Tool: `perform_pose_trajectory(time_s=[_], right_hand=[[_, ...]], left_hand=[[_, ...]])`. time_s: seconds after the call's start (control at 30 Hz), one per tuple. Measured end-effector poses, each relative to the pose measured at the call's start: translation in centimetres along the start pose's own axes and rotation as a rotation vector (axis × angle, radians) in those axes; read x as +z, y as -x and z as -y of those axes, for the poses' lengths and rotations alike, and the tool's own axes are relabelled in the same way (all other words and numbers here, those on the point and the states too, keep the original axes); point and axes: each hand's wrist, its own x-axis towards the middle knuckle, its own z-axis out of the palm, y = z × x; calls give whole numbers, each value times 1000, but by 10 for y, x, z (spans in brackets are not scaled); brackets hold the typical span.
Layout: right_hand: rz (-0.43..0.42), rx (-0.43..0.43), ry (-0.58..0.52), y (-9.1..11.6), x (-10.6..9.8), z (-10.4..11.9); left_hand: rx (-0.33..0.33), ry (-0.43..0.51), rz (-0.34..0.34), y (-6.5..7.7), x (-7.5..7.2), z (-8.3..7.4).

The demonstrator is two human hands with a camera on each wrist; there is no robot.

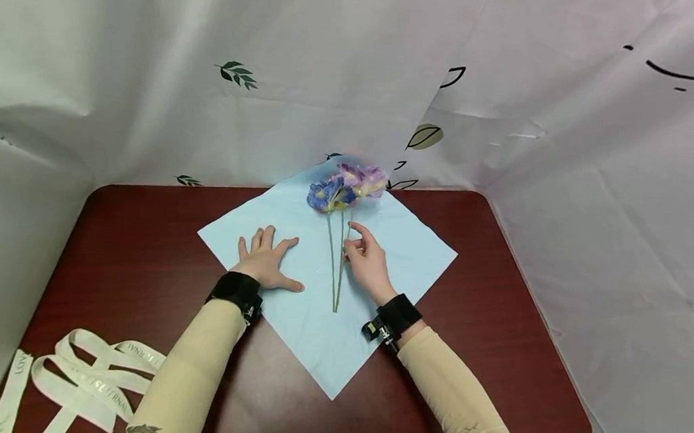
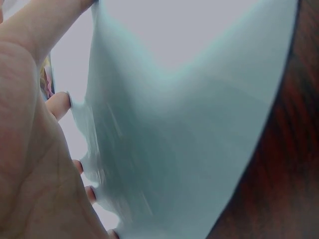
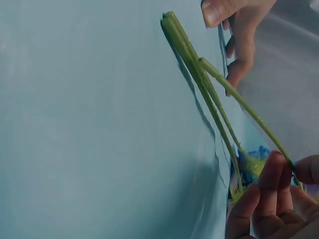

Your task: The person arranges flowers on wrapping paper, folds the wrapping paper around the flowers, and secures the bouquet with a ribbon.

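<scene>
A square light-blue sheet of wrapping paper [image 1: 323, 351] lies cornerwise on the table. On its upper part are artificial flowers, a blue one [image 1: 327, 195] and a pink-purple one [image 1: 370, 181], their thin green stems [image 1: 331, 262] running toward the near corner. My left hand [image 1: 267, 262] presses on the paper's left side, fingers spread wide. To the right of the stems, my right hand [image 1: 367, 261] pinches one flower stem [image 3: 256, 117] between thumb and fingers. That stem's cut end crosses over two other stems [image 3: 192, 64], which lie side by side in the right wrist view.
A loosely looped white ribbon [image 1: 81, 383] with printed lettering lies at the table's left front. The dark red-brown table [image 1: 485, 341] is bordered at the back and sides by a whitish sheet [image 1: 310, 63] with leaf prints.
</scene>
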Motion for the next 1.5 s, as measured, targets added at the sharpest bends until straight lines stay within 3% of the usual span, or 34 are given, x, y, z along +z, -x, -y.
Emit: perform_pose_trajectory(time_s=[0.33,0.57,1.0,1.13,1.37,1.5], right_hand=[[46,46,109,-5,4,-5],[53,86,78,-3,1,-6],[46,81,49,-1,-1,-8],[13,63,19,-3,0,-8],[-82,35,-135,4,-6,17],[-155,-17,-127,-1,-2,8]], left_hand=[[-6,10,14,0,-1,-3],[4,15,12,-1,-1,-1],[-4,13,15,-1,-3,0],[-2,15,8,-1,-2,2],[3,8,13,1,-2,0],[7,19,7,-1,0,2]])
